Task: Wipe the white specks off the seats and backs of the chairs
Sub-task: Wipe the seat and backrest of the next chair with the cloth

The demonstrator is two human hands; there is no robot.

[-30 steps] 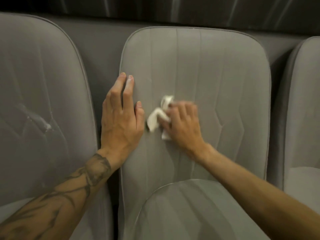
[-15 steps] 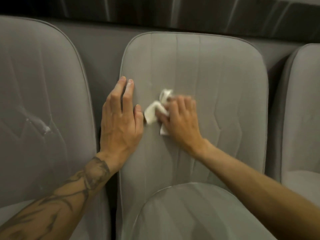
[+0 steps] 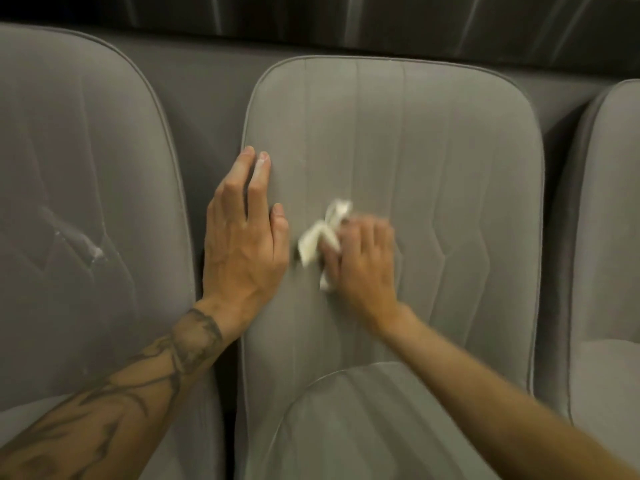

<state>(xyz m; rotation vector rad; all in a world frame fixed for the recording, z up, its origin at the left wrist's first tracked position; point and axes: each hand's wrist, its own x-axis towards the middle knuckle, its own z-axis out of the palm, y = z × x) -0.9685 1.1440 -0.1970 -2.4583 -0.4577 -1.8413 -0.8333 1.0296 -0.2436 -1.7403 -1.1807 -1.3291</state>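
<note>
**Q:** ok so what are the hands actually doing here?

**A:** the right hand (image 3: pixel 360 258) is curled over a crumpled white wipe (image 3: pixel 320 237) and is pressing it onto the middle chair back (image 3: pixel 433 168), a bit left of centre and roughly halfway up. It's motion-blurred, so I can't make out the single fingers. The left hand (image 3: pixel 242 244) is flat, fingers straight and close together, holding nothing. Its palm is down on the left edge of that same back, fingertips pointing up. The two hands are just beside each other with the wipe poking out between them. Can't tell if it touches the left thumb.

**Q:** which way does the wipe lie?

**A:** its long axis runs up and down the back on a slant, with the top end tipped right and the lower end toward the left hand. A small tail peeks out below the right hand too. The back itself stands tall, stitch lines running top to bottom.

**Q:** and around that?

**A:** the middle seat (image 3: pixel 346 427) is right below the wrists. The tattooed forearm (image 3: pixel 138 393) comes in across the left chair's side. The left chair back (image 3: pixel 86 150) has white specks (image 3: pixel 93 249), a smeary patch along a crease mid-back. The right chair (image 3: pixel 609 237) is at the frame edge, and there's a dark wall (image 3: pixel 346 15) behind the row.
</note>
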